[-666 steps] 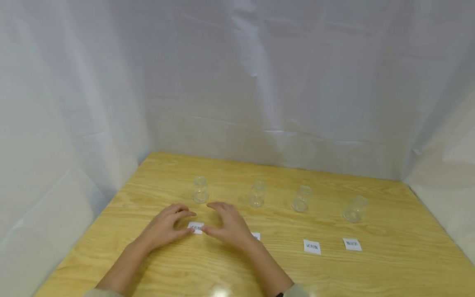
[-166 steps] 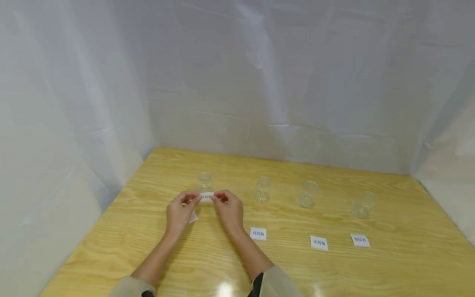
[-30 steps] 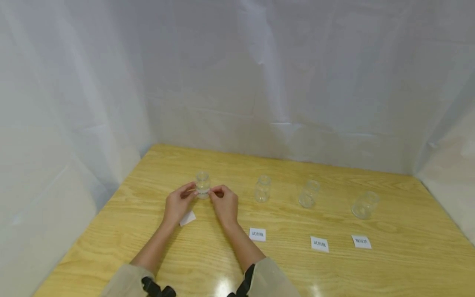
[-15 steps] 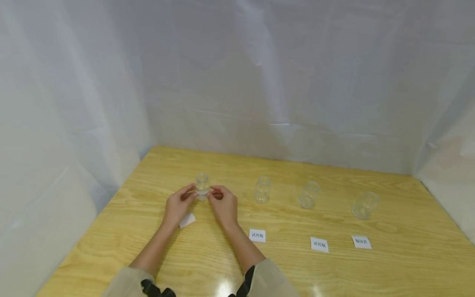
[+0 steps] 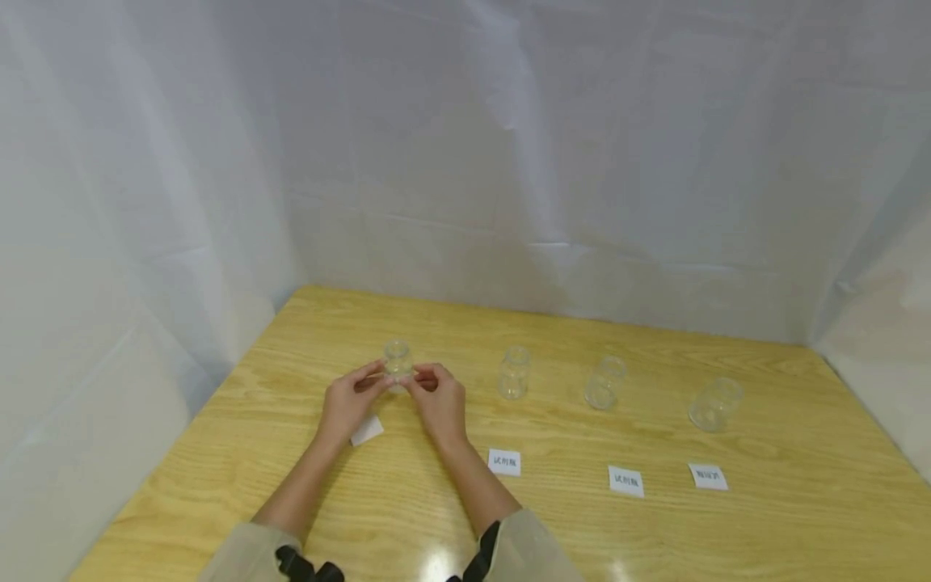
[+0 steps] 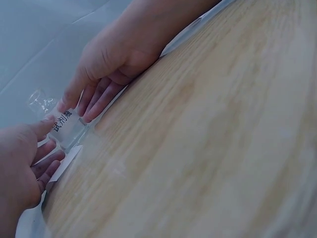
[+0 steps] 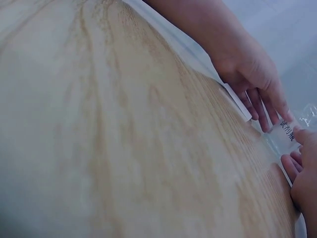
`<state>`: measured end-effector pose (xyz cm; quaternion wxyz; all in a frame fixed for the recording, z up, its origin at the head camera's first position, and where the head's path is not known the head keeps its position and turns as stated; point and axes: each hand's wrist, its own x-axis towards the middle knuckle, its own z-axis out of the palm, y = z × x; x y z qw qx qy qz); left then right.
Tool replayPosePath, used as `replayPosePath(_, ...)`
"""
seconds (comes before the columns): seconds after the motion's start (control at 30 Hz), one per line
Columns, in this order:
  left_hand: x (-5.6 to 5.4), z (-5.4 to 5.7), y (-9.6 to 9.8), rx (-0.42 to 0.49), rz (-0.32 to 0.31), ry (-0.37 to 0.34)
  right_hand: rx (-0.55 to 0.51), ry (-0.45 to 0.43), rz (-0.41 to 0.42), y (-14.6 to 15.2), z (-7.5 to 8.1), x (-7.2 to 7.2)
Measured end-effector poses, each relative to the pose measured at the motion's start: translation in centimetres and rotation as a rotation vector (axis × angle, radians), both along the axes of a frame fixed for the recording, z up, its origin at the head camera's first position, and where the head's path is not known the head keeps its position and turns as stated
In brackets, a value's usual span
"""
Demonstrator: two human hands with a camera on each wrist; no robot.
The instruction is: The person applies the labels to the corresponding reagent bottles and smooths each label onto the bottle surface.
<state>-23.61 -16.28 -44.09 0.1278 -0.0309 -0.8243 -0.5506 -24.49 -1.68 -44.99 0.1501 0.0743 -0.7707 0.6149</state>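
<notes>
Head view: L grip point(image 5: 347, 405) at 8 o'clock & R grip point(image 5: 440, 404) at 4 o'clock pinch btl point(image 5: 398, 358) + its label point(image 6: 62, 122); white slip point(image 5: 367, 431) at btl's 7 o'clock on counter point(image 5: 560, 428).

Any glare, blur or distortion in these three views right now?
Head view: glare on the yellow wood-grain table near the bottom edge; the leftmost clear glass bottle looks faint. Left wrist view: bluish cast, but dark characters on the white paper label are readable. Right wrist view: also bluish, table edge looks bowed, foreground soft.

Btl label point(image 6: 63, 122) pt. hidden, sleeves point(image 5: 537, 551) cropped
</notes>
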Motion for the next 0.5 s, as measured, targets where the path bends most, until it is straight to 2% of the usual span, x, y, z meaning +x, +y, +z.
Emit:
replayPosePath(0.3,0.04,-0.1,-0.18,-0.027,0.024,0.01,-0.01,0.011,-0.007,-0.05,0.06,-0.01)
replayPosePath(0.5,-0.14,-0.15,-0.18,-0.04,-0.011,0.009,-0.01,0.005,-0.011,-0.16,0.05,-0.1)
